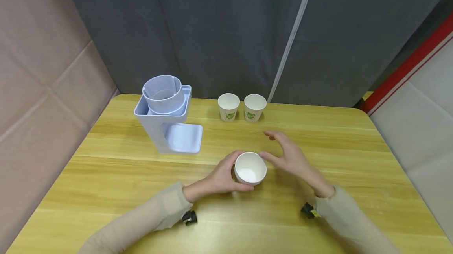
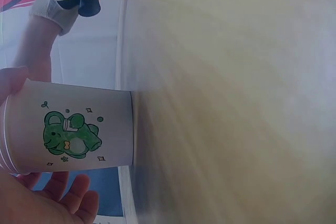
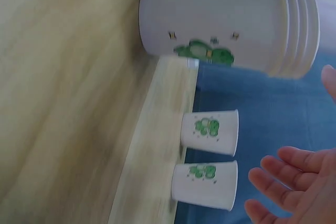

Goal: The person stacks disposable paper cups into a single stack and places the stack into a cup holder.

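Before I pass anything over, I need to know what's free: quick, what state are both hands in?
Left hand: holding the stack of paper cups.
Right hand: open, holding nothing, beside the stack.

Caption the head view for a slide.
Left hand holds stacked paper cups, right hand alongside; two more cups and a pale-blue device stand farther back.

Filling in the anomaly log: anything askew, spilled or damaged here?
Nothing stands out. Both rear cups stand upright, the nested cup stack in the left hand shows no visible dents, and I see no spill on the table.
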A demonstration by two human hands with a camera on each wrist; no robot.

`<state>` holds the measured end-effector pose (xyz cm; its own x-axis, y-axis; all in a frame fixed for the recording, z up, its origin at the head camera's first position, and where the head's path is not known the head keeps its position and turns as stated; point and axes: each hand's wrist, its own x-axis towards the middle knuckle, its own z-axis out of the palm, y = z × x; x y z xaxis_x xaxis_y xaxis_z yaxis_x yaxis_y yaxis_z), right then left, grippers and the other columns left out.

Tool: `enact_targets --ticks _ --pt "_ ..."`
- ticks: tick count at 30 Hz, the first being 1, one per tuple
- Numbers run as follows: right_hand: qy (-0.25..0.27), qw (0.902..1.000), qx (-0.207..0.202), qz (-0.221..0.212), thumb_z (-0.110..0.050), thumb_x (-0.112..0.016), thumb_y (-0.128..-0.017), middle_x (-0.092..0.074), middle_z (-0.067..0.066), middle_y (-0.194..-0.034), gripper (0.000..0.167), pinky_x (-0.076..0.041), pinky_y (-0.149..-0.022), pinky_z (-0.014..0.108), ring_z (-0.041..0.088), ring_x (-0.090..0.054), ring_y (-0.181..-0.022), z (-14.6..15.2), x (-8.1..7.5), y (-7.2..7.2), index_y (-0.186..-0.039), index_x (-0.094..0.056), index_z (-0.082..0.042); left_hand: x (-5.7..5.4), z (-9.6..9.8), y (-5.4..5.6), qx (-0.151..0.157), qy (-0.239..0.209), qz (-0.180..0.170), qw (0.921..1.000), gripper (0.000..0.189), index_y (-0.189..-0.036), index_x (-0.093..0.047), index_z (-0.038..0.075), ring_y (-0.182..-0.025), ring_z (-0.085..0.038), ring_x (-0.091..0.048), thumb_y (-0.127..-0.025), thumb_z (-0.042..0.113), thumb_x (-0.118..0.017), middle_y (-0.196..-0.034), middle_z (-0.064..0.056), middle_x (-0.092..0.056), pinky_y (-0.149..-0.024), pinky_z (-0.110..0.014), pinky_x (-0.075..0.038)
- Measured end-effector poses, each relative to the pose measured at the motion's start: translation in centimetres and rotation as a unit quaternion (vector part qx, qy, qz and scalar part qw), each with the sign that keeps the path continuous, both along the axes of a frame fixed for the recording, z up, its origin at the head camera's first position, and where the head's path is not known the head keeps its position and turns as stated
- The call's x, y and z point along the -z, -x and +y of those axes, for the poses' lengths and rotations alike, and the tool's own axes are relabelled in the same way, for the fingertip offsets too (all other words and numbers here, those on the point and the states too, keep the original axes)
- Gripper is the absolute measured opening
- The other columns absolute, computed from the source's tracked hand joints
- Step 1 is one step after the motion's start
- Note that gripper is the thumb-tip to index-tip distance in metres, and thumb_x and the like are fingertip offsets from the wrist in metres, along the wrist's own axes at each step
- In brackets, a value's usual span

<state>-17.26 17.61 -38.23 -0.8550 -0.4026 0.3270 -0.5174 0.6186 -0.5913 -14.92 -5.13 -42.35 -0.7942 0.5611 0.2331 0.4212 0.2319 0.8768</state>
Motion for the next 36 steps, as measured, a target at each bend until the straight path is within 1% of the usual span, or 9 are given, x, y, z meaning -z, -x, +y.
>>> enact_targets --ticks 4,11,17,21,25,29,36 --pt "0.022 0.9996 0.018 -0.008 -0.018 -0.075 -0.078 -0.055 0.021 -0.124 0.06 -0.043 -0.09 0.054 0.035 -0.053 -0.109 0.5 0.1 0.9 -0.128 -0.049 0.004 0.0 0.0 0.0 -0.003 -0.001 -0.002 1.0 0.082 -0.129 -0.044 0.003 -0.112 -0.022 -0.053 -0.062 0.017 -0.087 -0.123 -0.009 -0.054 -0.099 -0.038 -0.04" --pt "0.045 0.9975 0.052 -0.014 -0.014 -0.077 -0.076 -0.054 0.021 -0.122 0.062 -0.043 -0.083 0.056 0.035 -0.052 -0.108 1.3 0.5 2.6 -0.129 -0.049 0.003 0.3 0.0 0.1 -0.001 -0.009 -0.007 0.9999 0.081 -0.129 -0.044 0.003 -0.112 -0.023 -0.053 -0.061 0.015 -0.087 -0.122 -0.01 -0.054 -0.099 -0.04 -0.04" --pt "0.074 0.9946 0.072 0.004 -0.005 -0.077 -0.074 -0.054 0.026 -0.121 0.059 -0.044 -0.079 0.057 0.039 -0.053 -0.104 2.0 1.0 4.4 -0.125 -0.05 0.007 0.2 0.0 0.1 0.002 -0.013 -0.012 0.9998 0.081 -0.13 -0.044 0.003 -0.112 -0.025 -0.052 -0.062 0.015 -0.087 -0.123 -0.01 -0.054 -0.099 -0.041 -0.04" --pt "0.077 0.9925 0.094 0.007 -0.007 -0.077 -0.075 -0.055 0.025 -0.121 0.057 -0.045 -0.079 0.054 0.038 -0.054 -0.103 2.3 1.2 5.5 -0.125 -0.051 0.007 0.2 0.0 0.1 0.003 -0.013 -0.013 0.9998 0.081 -0.13 -0.043 0.003 -0.113 -0.025 -0.052 -0.063 0.017 -0.087 -0.124 -0.011 -0.054 -0.1 -0.042 -0.039" --pt "0.073 0.9913 0.109 -0.01 -0.011 -0.075 -0.078 -0.055 0.024 -0.122 0.056 -0.045 -0.081 0.052 0.037 -0.054 -0.105 2.4 1.2 6.3 -0.126 -0.051 0.006 0.2 0.0 0.1 0.003 -0.012 -0.011 0.9999 0.081 -0.13 -0.043 0.003 -0.112 -0.025 -0.053 -0.063 0.017 -0.087 -0.124 -0.01 -0.054 -0.1 -0.041 -0.039" --pt "0.076 0.9896 0.118 -0.033 -0.015 -0.074 -0.08 -0.054 0.024 -0.122 0.057 -0.044 -0.083 0.053 0.038 -0.053 -0.106 2.3 1.3 7.2 -0.127 -0.05 0.006 0.3 0.0 0.1 0.001 -0.008 -0.014 0.9999 0.082 -0.13 -0.043 0.004 -0.113 -0.021 -0.052 -0.062 0.016 -0.087 -0.124 -0.008 -0.054 -0.1 -0.038 -0.039" --pt "0.065 0.9856 0.129 -0.088 -0.018 -0.073 -0.082 -0.052 0.024 -0.126 0.061 -0.044 -0.088 0.051 0.037 -0.051 -0.11 1.8 1.1 8.9 -0.131 -0.047 0.005 0.3 0.1 0.1 0.0 -0.01 -0.017 0.9998 0.083 -0.13 -0.043 0.004 -0.113 -0.02 -0.052 -0.061 0.014 -0.087 -0.125 -0.007 -0.053 -0.1 -0.037 -0.039"
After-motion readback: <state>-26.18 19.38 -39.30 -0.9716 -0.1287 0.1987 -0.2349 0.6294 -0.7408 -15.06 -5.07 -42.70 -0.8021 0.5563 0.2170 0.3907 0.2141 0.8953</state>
